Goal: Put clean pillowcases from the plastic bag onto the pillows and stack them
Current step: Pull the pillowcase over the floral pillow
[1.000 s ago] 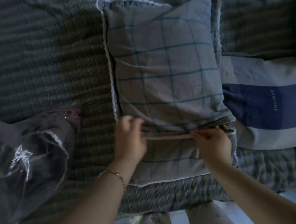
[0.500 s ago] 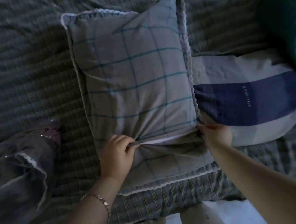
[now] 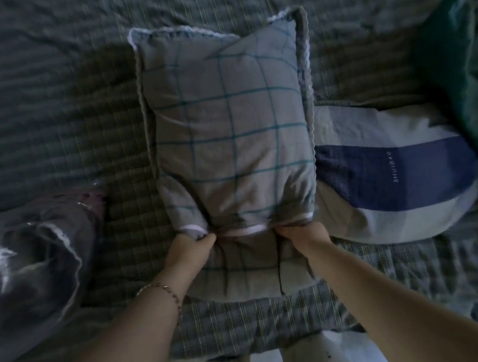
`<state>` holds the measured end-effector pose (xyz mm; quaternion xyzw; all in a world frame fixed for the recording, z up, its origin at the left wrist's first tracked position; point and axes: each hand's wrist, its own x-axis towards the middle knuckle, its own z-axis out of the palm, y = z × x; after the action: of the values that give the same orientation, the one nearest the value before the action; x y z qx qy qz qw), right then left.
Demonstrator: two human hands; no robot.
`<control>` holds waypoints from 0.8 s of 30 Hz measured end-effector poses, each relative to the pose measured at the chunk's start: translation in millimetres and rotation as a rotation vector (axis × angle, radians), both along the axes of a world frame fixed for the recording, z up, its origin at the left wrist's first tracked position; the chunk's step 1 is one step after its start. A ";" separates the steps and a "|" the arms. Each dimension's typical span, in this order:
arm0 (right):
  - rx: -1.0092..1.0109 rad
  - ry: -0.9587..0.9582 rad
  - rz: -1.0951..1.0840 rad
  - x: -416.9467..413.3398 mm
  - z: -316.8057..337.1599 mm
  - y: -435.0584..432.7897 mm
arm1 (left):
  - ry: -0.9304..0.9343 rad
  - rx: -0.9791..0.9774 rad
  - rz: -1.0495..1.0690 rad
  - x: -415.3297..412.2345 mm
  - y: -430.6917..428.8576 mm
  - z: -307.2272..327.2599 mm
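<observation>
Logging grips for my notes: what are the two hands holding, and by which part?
Both the left hand and right hand grip the checked pillowcase at its bunched opening.

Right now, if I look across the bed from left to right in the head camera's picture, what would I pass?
clear plastic bag → checked pillowcase on its pillow → blue-striped pillow → dark green cushion

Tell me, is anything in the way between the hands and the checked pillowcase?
Nothing visible. The left hand and right hand both grip the pillowcase at its near opening. The bag lies off to its left, the striped pillow beside it on the right.
</observation>
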<state>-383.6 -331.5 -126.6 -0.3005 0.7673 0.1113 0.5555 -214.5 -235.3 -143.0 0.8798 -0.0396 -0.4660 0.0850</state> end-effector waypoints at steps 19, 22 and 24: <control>-1.176 -0.255 0.201 15.0 416.8 92.8 | -0.315 -1.015 -0.112 56.9 52.4 423.2; -1.262 -0.259 0.244 -0.3 452.7 128.7 | -0.317 -1.104 -0.081 40.8 90.0 457.3; -1.327 -0.240 0.300 -11.8 475.2 159.9 | -0.358 -1.147 -0.041 24.9 124.6 477.0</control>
<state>-395.4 -171.7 348.6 -0.6900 0.5566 -0.3401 0.3138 -189.6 -110.6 334.0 0.7575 -0.3152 -0.2165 0.5292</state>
